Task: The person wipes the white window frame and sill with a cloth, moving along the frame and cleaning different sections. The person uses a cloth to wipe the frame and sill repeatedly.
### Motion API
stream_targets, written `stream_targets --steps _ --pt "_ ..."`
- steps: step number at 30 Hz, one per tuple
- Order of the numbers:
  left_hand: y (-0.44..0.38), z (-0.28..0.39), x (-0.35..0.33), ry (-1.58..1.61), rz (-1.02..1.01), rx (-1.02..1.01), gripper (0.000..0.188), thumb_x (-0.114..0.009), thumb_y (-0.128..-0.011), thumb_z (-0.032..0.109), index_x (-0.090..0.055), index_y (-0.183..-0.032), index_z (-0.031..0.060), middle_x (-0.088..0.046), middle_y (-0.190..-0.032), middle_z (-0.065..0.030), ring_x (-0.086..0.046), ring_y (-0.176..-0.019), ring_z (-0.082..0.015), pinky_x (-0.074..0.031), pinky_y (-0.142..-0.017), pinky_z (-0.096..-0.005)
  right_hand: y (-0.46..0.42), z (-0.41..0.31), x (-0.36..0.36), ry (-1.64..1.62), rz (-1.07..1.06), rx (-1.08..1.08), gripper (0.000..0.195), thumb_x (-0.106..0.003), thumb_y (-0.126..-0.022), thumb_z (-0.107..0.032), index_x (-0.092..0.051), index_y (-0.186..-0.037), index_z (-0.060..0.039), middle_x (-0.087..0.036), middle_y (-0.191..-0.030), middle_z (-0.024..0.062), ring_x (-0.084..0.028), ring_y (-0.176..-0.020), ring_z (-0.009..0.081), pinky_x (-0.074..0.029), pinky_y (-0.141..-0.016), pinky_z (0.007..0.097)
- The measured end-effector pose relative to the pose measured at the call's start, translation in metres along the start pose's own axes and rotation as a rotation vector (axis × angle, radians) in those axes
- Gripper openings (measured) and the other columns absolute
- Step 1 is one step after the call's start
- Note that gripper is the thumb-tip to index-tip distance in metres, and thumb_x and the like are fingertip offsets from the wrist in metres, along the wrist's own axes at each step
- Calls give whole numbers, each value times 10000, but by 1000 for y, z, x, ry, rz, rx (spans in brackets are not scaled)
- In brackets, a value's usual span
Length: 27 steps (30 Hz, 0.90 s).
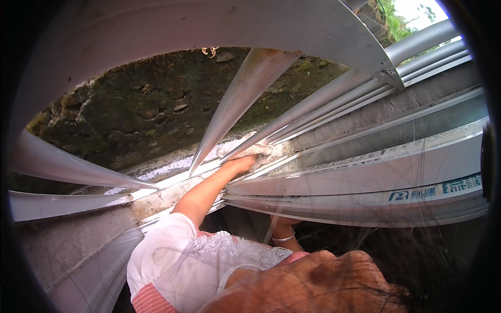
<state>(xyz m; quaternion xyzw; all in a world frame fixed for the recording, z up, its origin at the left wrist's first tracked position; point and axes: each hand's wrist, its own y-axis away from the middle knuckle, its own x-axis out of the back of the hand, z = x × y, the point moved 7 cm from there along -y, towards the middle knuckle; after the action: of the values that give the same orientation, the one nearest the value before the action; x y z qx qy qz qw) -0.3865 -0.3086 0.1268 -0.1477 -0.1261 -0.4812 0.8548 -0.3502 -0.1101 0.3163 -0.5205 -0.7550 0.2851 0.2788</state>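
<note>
My left hand (247, 162) reaches through the opening between the metal bars and the window frame. It is closed on a crumpled, pale, dirty cloth (256, 149), pressed on the window's lower ledge (160, 197). The cloth lies partly behind a slanting grey metal bar (258, 135). My right hand (286, 220), with a silver bangle at its wrist, is below the edge of the sliding window frame (336, 201). Most of that hand is hidden behind the frame, so its grip cannot be made out.
Thick metal bars (238, 101) stand across the opening, with a broad metal band (188, 27) above. Beyond them is a mossy, rough wall (156, 101). Window tracks (391, 129) run to the right. Strands of hair cross the lower view.
</note>
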Motion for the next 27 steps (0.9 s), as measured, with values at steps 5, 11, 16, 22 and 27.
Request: stream_targets --steps 5,11,16,22,27 --pt "27 -19 4 -101 -108 269 369 -402 -877 96 -571 -1201 46 -596 -1142 -233 -566 -1087 -369 -436 -943 -438 1 1 -4 -11 3 1 670 -393 -974 -443 -141 -1466 -64 -215 -1500 143 -329 -1318 288 -283 -1094 468" --pt "30 117 57 190 28 -324 265 -491 -864 94 -613 -1089 25 -638 -969 -189 -630 -888 -268 -482 -799 -371 4 4 1 0 16 -11 670 -394 -974 -443 -141 -1466 -66 -216 -1500 144 -332 -1317 287 -286 -1093 467" --pt "-14 266 87 665 -163 -609 426 -469 -969 407 -555 -1065 1 -588 -899 -66 -501 -819 -124 -437 -744 -292 4 4 2 -8 17 -7 669 -395 -974 -443 -141 -1465 -67 -216 -1500 144 -334 -1316 287 -288 -1093 466" --pt "-80 399 96 522 -249 -815 453 -426 -985 385 -521 -1226 13 -606 -1123 -140 -542 -1046 -223 -403 -943 -344 5 7 5 -19 4 -13 669 -396 -973 -443 -140 -1465 -69 -216 -1500 145 -336 -1315 286 -292 -1092 465" --pt "-136 448 78 526 43 -810 297 -470 -970 223 -560 -1120 -17 -629 -1053 -159 -557 -967 -226 -413 -908 -347 7 10 12 -9 9 -31 669 -397 -973 -443 -140 -1465 -70 -217 -1500 145 -338 -1314 286 -294 -1091 465"
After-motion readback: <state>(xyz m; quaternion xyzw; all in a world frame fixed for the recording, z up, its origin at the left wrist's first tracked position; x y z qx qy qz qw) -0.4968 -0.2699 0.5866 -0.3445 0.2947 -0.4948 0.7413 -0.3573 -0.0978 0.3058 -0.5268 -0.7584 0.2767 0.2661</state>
